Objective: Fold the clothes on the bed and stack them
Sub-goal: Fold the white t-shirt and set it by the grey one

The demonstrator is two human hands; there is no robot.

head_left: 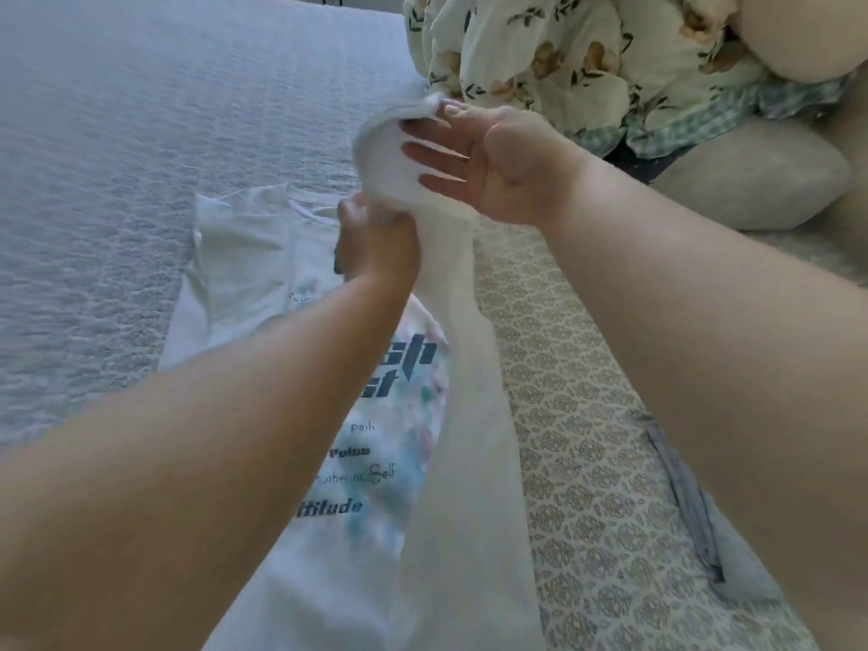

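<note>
A white T-shirt (244, 270) with dark printed lettering lies flat on the bed in the middle of the view. Its right side is lifted off the bed as a long white fold (460, 415). My left hand (375, 246) grips that fold from below, fingers curled round the cloth. My right hand (488, 157) is above it, palm toward me, fingers straight; its thumb and forefinger pinch the top edge of the cloth, which drapes over the fingertips.
A pale textured bedspread (141, 133) covers the left. A patterned sheet (577, 415) runs down the right, with a grey garment (695, 523) on it. A floral and checked pile of clothes (587, 54) and a grey pillow (751, 180) lie at the far right.
</note>
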